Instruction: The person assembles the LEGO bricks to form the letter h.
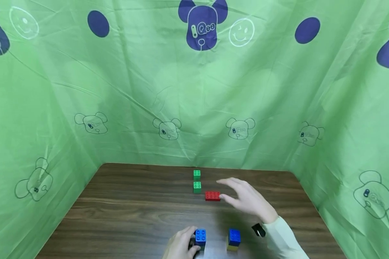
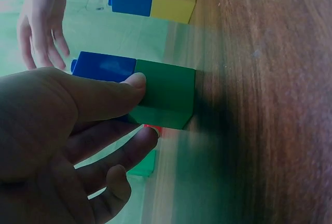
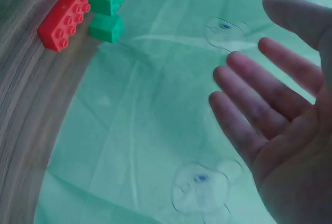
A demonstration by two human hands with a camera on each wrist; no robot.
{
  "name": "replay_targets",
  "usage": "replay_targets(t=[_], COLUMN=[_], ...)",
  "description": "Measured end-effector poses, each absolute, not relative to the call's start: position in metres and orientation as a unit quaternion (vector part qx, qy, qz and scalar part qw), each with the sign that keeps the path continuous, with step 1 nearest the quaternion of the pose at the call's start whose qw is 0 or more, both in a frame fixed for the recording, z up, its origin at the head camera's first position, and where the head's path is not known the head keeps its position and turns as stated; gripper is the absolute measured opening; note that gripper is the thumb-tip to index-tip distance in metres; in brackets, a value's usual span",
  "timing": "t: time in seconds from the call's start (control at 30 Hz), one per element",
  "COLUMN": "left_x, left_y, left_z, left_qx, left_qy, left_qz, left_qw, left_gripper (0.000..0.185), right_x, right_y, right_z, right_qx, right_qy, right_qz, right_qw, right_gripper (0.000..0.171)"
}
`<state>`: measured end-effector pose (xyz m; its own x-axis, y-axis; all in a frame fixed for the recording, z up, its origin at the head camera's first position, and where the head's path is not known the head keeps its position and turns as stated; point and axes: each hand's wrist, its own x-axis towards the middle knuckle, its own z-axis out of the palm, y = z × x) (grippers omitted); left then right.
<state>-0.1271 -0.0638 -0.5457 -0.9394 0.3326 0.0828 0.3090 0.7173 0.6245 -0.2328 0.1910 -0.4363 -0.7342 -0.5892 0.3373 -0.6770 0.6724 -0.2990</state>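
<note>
Left hand (image 1: 181,241): at the near side of the table (image 1: 142,212), its grip pinching a blue-on-green brick stack between thumb and fingers.
Blue-on-green brick stack (image 1: 200,235): upright, just right of the left palm, studs up; whether its base touches the table I cannot tell.
Blue-on-yellow brick stack (image 1: 234,239): upright to the right of the held stack, apart from it, untouched.
Right hand (image 1: 247,198): reaches out over the table, palm down, grip spread and holding nothing.
Red 2x4 brick (image 1: 212,196): flat on the table, left of the right grip and off its thumb tip; its long axis runs left to right, one short end facing the thumb. The right hand is much the nearer.
Near green 2x2 brick (image 1: 197,187): left of the red one and slightly farther.
Far green 2x2 brick (image 1: 197,175): straight behind it.
</note>
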Motion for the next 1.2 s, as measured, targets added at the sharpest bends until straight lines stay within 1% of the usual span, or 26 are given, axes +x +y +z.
replay_targets(t=[0.1,0.33,0.47,0.63,0.73,0.97,1.07,1.2], left_x=[-0.126,-0.126,-0.127,-0.128,-0.129,-0.132,-0.133,-0.134], left_y=[-0.064,-0.063,-0.062,-0.062,-0.062,-0.063,-0.062,-0.063], left_z=[-0.547,-0.552,-0.556,-0.558,-0.559,-0.558,-0.556,-0.555], left_qx=[0.169,0.186,0.196,0.204,0.198,0.161,0.152,0.152], left_qy=[0.927,0.919,0.906,0.904,0.905,0.907,0.913,0.917], left_qz=[0.335,0.347,0.373,0.375,0.375,0.377,0.365,0.356], left_qw=[0.026,0.014,0.026,0.027,0.041,0.093,0.1,0.097], left_gripper=[0.041,0.039,0.037,0.033,0.03,0.028,0.031,0.034], right_x=[-0.254,-0.288,-0.298,-0.302,-0.302,-0.309,-0.312,-0.312], right_y=[0.181,0.174,0.175,0.175,0.175,0.176,0.177,0.175], right_z=[-0.447,-0.491,-0.511,-0.525,-0.532,-0.552,-0.554,-0.555], right_qx=[0.358,0.353,0.359,0.37,0.376,0.405,0.407,0.401], right_qy=[-0.91,-0.924,-0.925,-0.92,-0.917,-0.902,-0.9,-0.901], right_qz=[0.196,0.145,0.123,0.122,0.126,0.149,0.157,0.161], right_qw=[0.073,0.003,-0.028,-0.05,-0.046,0.016,0.029,0.034], right_gripper=[0.042,0.036,0.036,0.037,0.037,0.03,0.031,0.034])
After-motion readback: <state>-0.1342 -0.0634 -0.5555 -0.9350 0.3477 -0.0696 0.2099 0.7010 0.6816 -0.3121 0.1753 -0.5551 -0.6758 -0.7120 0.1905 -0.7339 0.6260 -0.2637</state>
